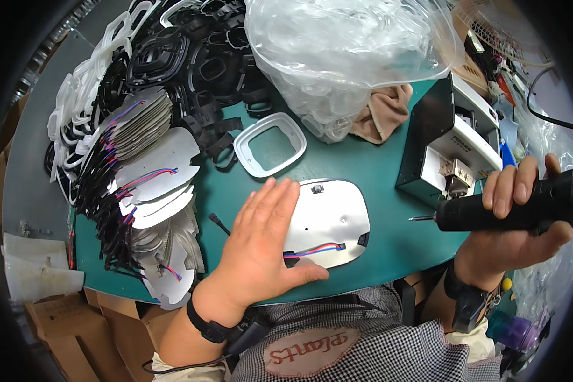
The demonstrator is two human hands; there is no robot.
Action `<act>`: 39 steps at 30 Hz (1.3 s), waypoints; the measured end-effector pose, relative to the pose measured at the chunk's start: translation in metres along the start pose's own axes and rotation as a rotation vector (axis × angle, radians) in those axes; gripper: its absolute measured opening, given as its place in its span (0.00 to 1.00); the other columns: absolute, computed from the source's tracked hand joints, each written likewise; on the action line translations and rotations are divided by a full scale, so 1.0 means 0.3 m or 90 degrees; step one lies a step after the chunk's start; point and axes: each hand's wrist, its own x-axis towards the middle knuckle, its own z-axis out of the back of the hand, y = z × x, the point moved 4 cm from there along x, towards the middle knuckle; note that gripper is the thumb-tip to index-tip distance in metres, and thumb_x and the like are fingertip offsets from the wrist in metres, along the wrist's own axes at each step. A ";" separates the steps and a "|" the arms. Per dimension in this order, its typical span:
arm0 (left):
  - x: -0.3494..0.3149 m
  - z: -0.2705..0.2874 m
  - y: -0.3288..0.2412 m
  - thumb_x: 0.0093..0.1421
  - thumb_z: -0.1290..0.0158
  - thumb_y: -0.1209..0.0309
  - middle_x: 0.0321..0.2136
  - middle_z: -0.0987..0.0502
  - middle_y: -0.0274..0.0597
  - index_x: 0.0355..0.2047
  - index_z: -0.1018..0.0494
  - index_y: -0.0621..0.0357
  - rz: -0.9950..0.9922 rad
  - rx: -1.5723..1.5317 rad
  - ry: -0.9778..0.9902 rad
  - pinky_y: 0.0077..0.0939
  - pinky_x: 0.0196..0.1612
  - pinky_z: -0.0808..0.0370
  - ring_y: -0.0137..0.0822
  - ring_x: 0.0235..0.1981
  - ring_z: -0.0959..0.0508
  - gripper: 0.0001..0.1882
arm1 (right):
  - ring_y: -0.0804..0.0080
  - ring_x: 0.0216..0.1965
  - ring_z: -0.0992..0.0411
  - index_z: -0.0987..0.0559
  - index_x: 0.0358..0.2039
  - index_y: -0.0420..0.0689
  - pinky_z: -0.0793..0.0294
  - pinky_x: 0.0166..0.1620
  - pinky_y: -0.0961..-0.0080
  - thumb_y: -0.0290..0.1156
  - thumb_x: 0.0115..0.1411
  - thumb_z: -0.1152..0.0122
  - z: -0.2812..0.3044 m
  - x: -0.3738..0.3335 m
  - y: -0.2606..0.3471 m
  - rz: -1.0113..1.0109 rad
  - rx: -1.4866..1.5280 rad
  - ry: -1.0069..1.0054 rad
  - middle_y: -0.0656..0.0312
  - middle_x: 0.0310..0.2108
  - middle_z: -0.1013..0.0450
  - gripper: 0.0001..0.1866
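A white rounded panel (pixel 328 219) lies on the green table mat in front of me. Red, blue and black wires run along its near side. My left hand (pixel 258 248) rests flat over the panel's left part, fingers stretched and thumb apart, hiding that edge. A black lead with a plug (pixel 219 223) pokes out left of this hand. In my right hand (pixel 503 249) is a black electric screwdriver (pixel 468 214), held sideways with its thin bit pointing left, apart from the panel. Beyond the panel sits a white rounded frame (pixel 242 153) with an open middle.
At the left, stacked wired panels (pixel 143 130) stand near black plastic housings (pixel 213 73) and white frames (pixel 86 105). A bag of clear parts (pixel 356 44) and a brown cloth (pixel 383 114) lie at the back. A black-and-white boxy device (pixel 449 140) stands at right.
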 end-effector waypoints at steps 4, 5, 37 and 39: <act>0.009 -0.012 -0.006 0.36 0.27 0.51 0.60 0.36 0.59 0.64 0.42 0.65 0.010 0.001 -0.019 0.52 0.65 0.41 0.61 0.62 0.37 0.58 | 0.78 0.18 0.35 0.37 0.60 0.37 0.30 0.24 0.79 0.69 0.55 0.43 -0.055 -0.006 -0.014 0.004 -0.006 -0.017 0.63 0.27 0.36 0.49; 0.012 -0.011 -0.009 0.36 0.27 0.51 0.60 0.36 0.59 0.63 0.41 0.65 0.007 0.009 -0.016 0.52 0.64 0.40 0.61 0.62 0.36 0.58 | 0.78 0.18 0.35 0.37 0.61 0.37 0.31 0.23 0.79 0.69 0.55 0.43 -0.060 -0.006 -0.018 0.002 0.002 -0.014 0.63 0.27 0.36 0.49; -0.039 -0.046 0.056 0.39 0.27 0.52 0.65 0.42 0.58 0.66 0.43 0.59 0.024 -0.079 -0.007 0.50 0.64 0.40 0.59 0.65 0.39 0.57 | 0.75 0.22 0.32 0.38 0.63 0.35 0.30 0.27 0.76 0.53 0.55 0.37 -0.338 -0.080 -0.156 -0.090 0.205 0.231 0.63 0.31 0.34 0.44; -0.040 -0.052 0.053 0.39 0.27 0.52 0.65 0.41 0.58 0.66 0.43 0.59 0.017 -0.079 -0.015 0.49 0.64 0.40 0.59 0.64 0.38 0.57 | 0.75 0.22 0.32 0.38 0.64 0.37 0.29 0.27 0.76 0.53 0.55 0.37 -0.340 -0.090 -0.150 -0.070 0.177 0.261 0.63 0.31 0.34 0.44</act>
